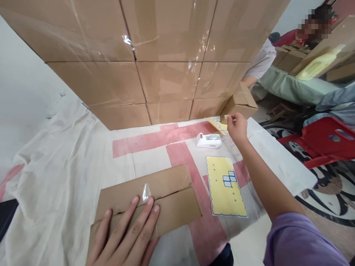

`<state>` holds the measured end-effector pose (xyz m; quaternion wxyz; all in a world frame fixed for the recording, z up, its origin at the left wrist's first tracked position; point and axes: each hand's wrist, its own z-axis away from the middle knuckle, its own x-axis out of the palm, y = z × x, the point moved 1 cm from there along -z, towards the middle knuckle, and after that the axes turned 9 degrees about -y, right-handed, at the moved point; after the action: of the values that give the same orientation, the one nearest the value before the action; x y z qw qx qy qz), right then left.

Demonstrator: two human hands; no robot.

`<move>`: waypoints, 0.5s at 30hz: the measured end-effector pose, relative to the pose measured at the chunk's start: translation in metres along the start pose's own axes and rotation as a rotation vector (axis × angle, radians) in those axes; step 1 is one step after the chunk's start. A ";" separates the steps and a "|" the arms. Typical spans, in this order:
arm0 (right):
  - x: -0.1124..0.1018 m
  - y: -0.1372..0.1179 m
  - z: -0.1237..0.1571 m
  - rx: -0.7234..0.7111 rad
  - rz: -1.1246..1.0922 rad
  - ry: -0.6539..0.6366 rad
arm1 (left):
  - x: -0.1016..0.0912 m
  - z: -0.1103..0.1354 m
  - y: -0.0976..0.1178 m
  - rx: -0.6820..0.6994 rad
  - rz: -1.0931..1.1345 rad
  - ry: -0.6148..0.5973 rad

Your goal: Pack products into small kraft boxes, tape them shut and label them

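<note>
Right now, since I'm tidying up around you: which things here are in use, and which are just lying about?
In use: left hand flat on box; right hand pinching small sheet; dispenser; label sheet.
Lying about: carton stack; red chair; jug.

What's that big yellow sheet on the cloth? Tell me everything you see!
The yellow sheet is a long rectangle with a white margin and a wavy blue line around its edge. Most is bare yellow with tiny blue dots; a small cluster of white, blue-edged labels sits near its right side. It lies flat on the pink-and-white cloth, right of the cardboard box, apart from it. The left hand and right hand do not touch it.
</note>
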<state>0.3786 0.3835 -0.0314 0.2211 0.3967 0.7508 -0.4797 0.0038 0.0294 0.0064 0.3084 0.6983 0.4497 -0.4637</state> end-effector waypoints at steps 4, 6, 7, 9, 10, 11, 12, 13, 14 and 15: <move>0.003 -0.019 0.015 0.067 -0.211 -0.138 | 0.001 -0.002 -0.008 0.073 -0.076 -0.017; 0.002 -0.036 0.031 0.061 -0.339 -0.143 | 0.001 -0.003 -0.007 0.059 -0.070 -0.010; 0.000 -0.046 0.043 0.049 -0.397 -0.144 | 0.001 -0.003 -0.006 0.056 -0.064 -0.007; -0.006 -0.068 0.075 0.022 -0.489 -0.177 | 0.000 -0.003 -0.006 0.042 -0.045 -0.004; -0.009 -0.080 0.093 0.004 -0.523 -0.216 | 0.000 -0.002 -0.006 0.030 -0.032 -0.005; -0.012 -0.091 0.113 -0.017 -0.543 -0.262 | -0.001 -0.002 -0.007 0.019 -0.018 -0.003; -0.015 -0.101 0.132 -0.048 -0.551 -0.320 | -0.001 -0.001 -0.008 0.009 -0.011 0.001; -0.017 -0.111 0.151 -0.082 -0.556 -0.371 | -0.001 -0.001 -0.009 -0.002 -0.011 0.000; -0.019 -0.120 0.168 -0.121 -0.560 -0.415 | -0.001 -0.001 -0.010 -0.011 -0.018 -0.001; -0.020 -0.127 0.183 -0.159 -0.563 -0.453 | 0.000 -0.001 -0.011 -0.018 -0.030 -0.006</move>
<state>0.2790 0.1832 -0.0289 0.2714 0.0400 0.7975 -0.5374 -0.0059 0.0343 0.0069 0.3090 0.6874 0.4634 -0.4661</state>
